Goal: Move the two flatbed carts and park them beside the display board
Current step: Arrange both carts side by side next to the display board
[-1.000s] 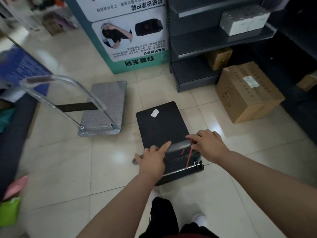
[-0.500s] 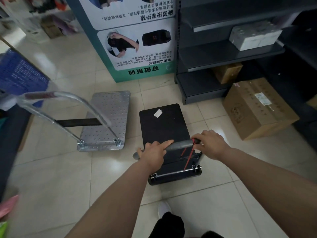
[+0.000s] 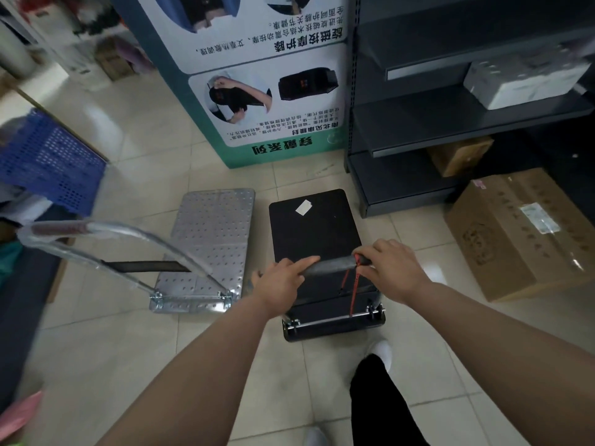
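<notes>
A black flatbed cart (image 3: 314, 231) with a white sticker stands on the tiled floor right in front of me. Its padded handle bar (image 3: 328, 268) carries a red cord. My left hand (image 3: 280, 283) grips the bar's left end, index finger stretched along it. My right hand (image 3: 391, 268) is closed around the right end. A silver perforated flatbed cart (image 3: 212, 233) stands just left of the black one, its wrapped handle (image 3: 106, 231) leaning toward me. The green and white display board (image 3: 257, 78) rises straight behind both carts, a short gap from their front edges.
A dark metal shelf unit (image 3: 450, 123) stands right of the board, close to the black cart's front right corner. A large cardboard box (image 3: 521, 230) sits on the floor at right. A blue crate (image 3: 48, 159) is at left. My feet are below the cart.
The black cart has rolled forward toward the display board with both hands on its handle. It now sits level with the silver cart, which has stayed put.
</notes>
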Motion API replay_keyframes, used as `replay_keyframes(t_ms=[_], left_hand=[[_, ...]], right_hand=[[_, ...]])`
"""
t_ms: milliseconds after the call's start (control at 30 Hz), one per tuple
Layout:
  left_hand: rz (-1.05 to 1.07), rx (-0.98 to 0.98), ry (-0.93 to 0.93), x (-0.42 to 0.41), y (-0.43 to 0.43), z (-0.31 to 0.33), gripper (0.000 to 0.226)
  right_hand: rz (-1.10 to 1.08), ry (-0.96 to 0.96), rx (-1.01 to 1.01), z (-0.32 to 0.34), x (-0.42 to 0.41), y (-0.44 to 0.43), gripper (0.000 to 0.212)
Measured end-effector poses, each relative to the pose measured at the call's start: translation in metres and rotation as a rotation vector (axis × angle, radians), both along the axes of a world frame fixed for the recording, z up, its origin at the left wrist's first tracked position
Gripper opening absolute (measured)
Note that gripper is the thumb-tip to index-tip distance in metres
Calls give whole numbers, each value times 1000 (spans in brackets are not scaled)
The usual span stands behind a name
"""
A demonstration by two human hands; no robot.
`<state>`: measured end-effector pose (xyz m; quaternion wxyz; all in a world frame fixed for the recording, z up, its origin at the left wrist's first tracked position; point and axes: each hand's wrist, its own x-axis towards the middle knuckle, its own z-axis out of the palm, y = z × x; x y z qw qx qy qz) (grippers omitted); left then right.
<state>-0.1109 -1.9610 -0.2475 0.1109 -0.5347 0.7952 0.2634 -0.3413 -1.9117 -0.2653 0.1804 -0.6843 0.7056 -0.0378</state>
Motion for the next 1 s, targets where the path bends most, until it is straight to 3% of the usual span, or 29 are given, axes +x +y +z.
replay_keyframes(t_ms=[167,500,1000], left_hand=[[39,14,-42,-25,-57,6,50],[47,-42,-20,-73,-145,-1,49],[-6,-18,-7,-68,-289,-3,50]], right_hand=[[73,-5,101,8,-32,-69,36],[63,27,100,8,-79,-163,38],[-5,45,75,7,-68,-290,39]])
